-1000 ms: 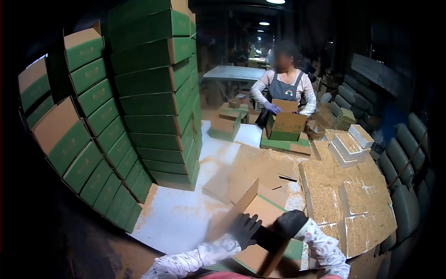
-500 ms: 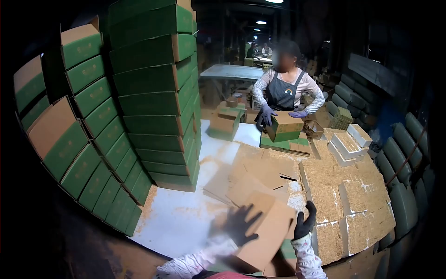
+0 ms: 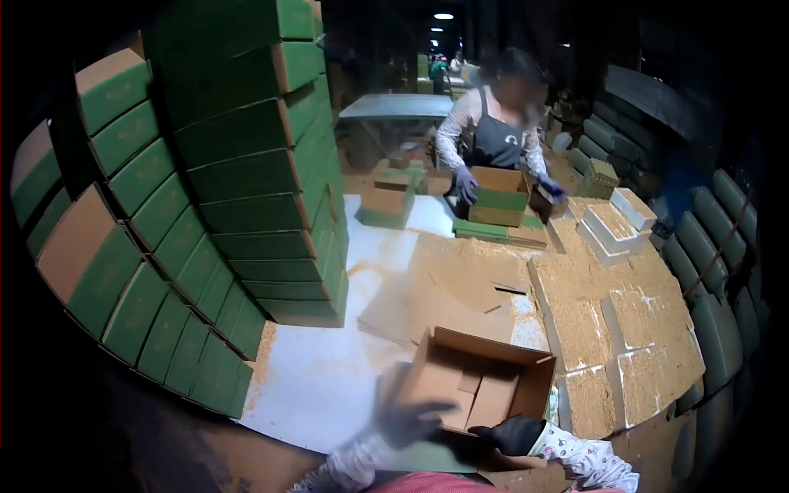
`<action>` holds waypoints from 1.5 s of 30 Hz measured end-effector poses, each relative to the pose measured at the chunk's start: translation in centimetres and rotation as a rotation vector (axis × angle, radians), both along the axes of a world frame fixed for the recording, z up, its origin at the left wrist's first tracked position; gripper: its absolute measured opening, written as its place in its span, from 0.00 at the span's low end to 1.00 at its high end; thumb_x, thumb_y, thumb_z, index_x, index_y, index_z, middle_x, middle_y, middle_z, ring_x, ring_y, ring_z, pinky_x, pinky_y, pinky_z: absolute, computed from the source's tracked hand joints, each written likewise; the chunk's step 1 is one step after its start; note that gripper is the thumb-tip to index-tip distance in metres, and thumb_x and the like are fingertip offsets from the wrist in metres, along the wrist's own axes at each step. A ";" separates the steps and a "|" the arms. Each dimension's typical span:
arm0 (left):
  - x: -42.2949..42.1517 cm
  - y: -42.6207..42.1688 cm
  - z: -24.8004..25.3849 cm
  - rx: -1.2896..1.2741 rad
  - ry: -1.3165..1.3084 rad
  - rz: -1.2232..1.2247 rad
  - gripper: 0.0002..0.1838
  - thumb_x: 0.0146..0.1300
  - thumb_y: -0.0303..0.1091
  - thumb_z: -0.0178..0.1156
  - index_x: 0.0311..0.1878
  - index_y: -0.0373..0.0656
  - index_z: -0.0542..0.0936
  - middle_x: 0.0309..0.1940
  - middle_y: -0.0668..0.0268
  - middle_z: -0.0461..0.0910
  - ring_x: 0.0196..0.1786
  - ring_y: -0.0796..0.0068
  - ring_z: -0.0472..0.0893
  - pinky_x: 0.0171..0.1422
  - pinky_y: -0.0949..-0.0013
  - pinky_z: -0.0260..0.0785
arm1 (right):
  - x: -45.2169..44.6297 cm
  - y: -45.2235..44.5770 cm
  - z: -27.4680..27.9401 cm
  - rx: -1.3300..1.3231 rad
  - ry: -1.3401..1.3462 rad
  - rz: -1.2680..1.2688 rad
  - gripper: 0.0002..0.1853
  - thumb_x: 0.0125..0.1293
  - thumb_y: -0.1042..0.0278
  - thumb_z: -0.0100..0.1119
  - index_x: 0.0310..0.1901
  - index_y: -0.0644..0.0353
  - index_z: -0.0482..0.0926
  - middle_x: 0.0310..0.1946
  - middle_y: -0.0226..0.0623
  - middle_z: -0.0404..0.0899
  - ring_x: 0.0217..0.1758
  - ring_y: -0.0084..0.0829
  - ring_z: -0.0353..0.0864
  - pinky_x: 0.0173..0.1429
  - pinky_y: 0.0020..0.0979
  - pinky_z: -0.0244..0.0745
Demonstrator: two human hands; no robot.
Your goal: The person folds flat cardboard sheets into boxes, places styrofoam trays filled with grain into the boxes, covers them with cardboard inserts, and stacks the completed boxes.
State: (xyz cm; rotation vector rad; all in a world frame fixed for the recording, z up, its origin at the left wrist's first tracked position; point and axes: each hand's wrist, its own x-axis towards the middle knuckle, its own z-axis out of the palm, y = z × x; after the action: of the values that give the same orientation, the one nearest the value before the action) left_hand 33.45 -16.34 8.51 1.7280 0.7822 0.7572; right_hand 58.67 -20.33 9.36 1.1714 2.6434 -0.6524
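An open cardboard box (image 3: 464, 386) stands in front of me, its bare brown inside and bottom flaps facing up. My right hand (image 3: 511, 434), in a dark glove, grips the box's near wall at the right, with its thumb over the edge. My left hand (image 3: 408, 412), also gloved and blurred by motion, is at the near left corner with fingers stretched out. I cannot tell whether it touches the cardboard. Beneath the box, green printed cardboard (image 3: 431, 457) shows at the table's near edge.
Green boxes (image 3: 255, 214) rise in tall stacks at the left. Flat cardboard sheets (image 3: 460, 275) lie mid-table. Sawdust-covered white trays (image 3: 649, 329) fill the right side, with white foam boxes (image 3: 612, 234) behind. Across the table, a co-worker (image 3: 497, 135) in purple gloves handles another open box (image 3: 493, 193).
The flat cardboard in front of me is now an open, upright box. My right hand has moved down and left onto its near wall. The co-worker's box now shows its open top.
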 end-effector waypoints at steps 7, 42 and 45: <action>0.9 9.3 -4.8 0.668 0.430 0.334 0.19 0.48 0.27 0.46 0.45 0.53 0.75 0.49 0.52 0.70 0.37 0.55 0.77 0.38 0.63 0.70 | 6.1 -3.6 1.5 0.678 0.676 -0.693 0.21 0.54 0.63 0.54 0.51 0.59 0.69 0.44 0.45 0.72 0.47 0.43 0.71 0.49 0.37 0.67; 5.2 12.7 -3.1 -0.216 -0.254 0.007 0.23 0.59 0.43 0.47 0.57 0.47 0.63 0.58 0.55 0.60 0.54 0.62 0.68 0.56 0.65 0.62 | 8.5 1.8 4.3 -0.301 1.898 -0.932 0.42 0.43 0.69 0.55 0.61 0.58 0.47 0.55 0.48 0.58 0.55 0.46 0.65 0.54 0.42 0.67; 5.0 12.1 1.5 -0.811 -0.510 -0.074 0.23 0.60 0.42 0.46 0.58 0.44 0.62 0.59 0.57 0.60 0.56 0.65 0.66 0.58 0.66 0.60 | 5.5 2.5 5.0 -0.400 1.785 -0.908 0.44 0.40 0.72 0.56 0.62 0.55 0.48 0.56 0.42 0.59 0.57 0.42 0.62 0.56 0.41 0.64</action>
State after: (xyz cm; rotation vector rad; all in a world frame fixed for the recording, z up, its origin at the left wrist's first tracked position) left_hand 38.50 -4.23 10.04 0.7835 0.5481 0.6592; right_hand 64.19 -17.84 14.34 2.1233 2.0065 -3.4392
